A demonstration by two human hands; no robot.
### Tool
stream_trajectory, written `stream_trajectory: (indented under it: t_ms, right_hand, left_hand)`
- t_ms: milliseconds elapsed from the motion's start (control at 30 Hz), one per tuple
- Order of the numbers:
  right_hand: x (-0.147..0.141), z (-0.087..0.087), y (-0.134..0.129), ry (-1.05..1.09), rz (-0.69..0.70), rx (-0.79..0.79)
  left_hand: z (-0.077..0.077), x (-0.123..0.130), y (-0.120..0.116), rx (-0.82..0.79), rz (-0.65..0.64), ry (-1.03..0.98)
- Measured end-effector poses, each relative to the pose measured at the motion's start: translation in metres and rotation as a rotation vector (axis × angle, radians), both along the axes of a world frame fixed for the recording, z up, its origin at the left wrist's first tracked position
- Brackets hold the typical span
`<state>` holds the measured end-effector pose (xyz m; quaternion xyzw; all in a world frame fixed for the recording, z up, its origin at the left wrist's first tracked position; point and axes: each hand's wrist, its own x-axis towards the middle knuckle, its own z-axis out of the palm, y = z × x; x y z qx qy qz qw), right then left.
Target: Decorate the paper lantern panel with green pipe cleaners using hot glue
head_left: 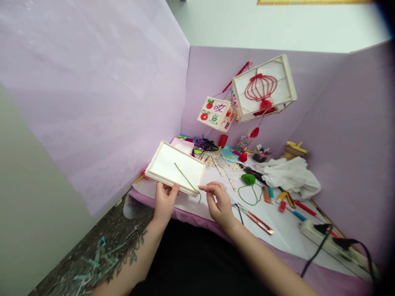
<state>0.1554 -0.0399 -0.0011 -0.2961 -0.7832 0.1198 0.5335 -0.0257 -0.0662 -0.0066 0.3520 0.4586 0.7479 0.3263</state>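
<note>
Over the near edge of the worktop (282,237), the left hand (165,201) pinches a flat, rectangular frame (169,159) by its near side — smooth white face, thin pale border, layered edge. Its long axis runs left to right, dipping toward the right hand (219,204). Across the face lies a slim green strand (186,178), slanting from far left to near right, its kinked tail past the edge. The right hand's fingers curve beside that tail — whether they pinch it, I can't tell.

left hand (166,199) partly hidden by the white panel (168,160), floor scraps (97,260) below that hand blurred, power strip (322,240) beyond the right hand (219,205) blurred, yellow border (308,2) above both hands cut off
</note>
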Motion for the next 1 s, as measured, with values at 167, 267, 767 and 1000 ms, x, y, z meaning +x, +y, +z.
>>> stream_trajectory:
  t_ms: [167,267,767,1000]
  right_hand:
    - [-0.005,0.000,0.002,-0.101,0.035,-0.006]
    - [-0.004,0.001,0.000,-0.068,0.037,-0.016]
    - [0.009,-0.002,-0.004,-0.073,0.002,-0.008]
    - [0.007,0.006,0.009,-0.324,-0.054,0.197]
  left_hand:
    - [-0.002,0.000,0.001,0.009,-0.001,0.005]
    - [-0.003,-0.001,0.001,0.009,0.001,0.005]
    - [-0.007,-0.003,0.004,0.017,-0.011,0.021]
    - [-0.001,-0.002,0.001,0.002,-0.036,0.047]
